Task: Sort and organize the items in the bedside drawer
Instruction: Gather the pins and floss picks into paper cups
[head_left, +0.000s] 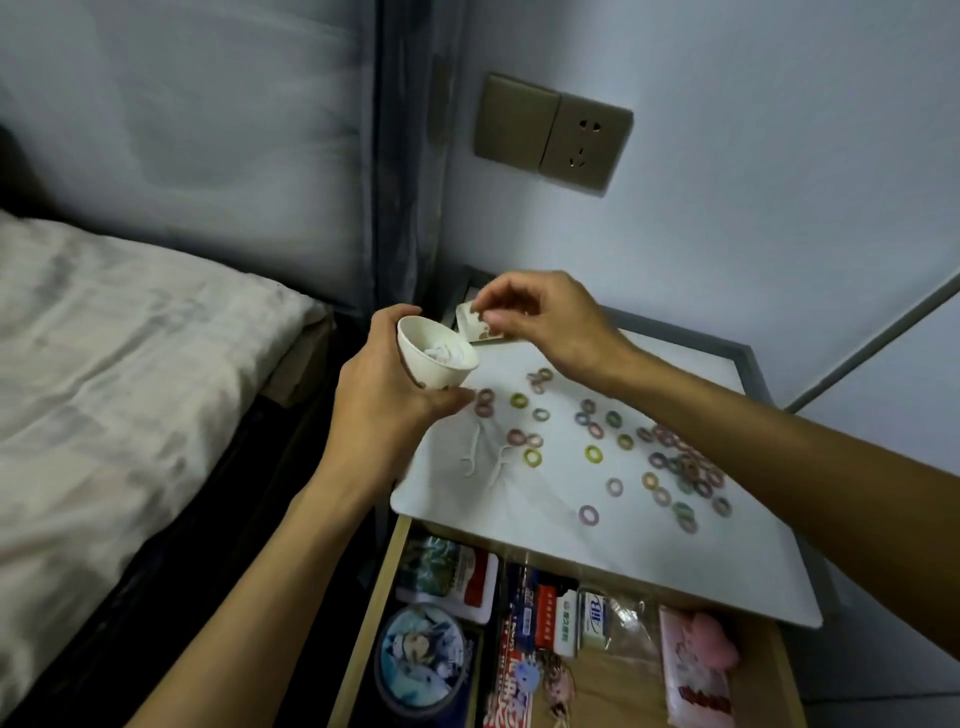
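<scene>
While the left hand (384, 395) grips a small white cup (434, 353) over the back-left corner of the bedside table, thumb on the near wall and fingers curled under the base, the cup tilts with its mouth toward the camera. Something white and crumpled lies inside; what it is cannot be told. Right hand (545, 317) is just behind the cup, thumb and forefinger pinching the top edge of a small white card (470, 325), with the other fingers loosely bent. Whether the card touches the tabletop (597, 545) cannot be told. Many small coloured hair ties (685, 467) lie scattered on the white tabletop, thickest toward the right edge, sparser near the cup. 2 white floss picks (470, 457) lie side by side near the left front edge. Below the front edge the wooden drawer (363, 623) stands open. It holds a round printed tin (421, 660) at front left, a flat packet (447, 577) behind it, small boxes (566, 618) in the middle and a pink pouch (696, 660) at right. Left of the table is a bed (130, 364); a wall socket (553, 135) sits above.
</scene>
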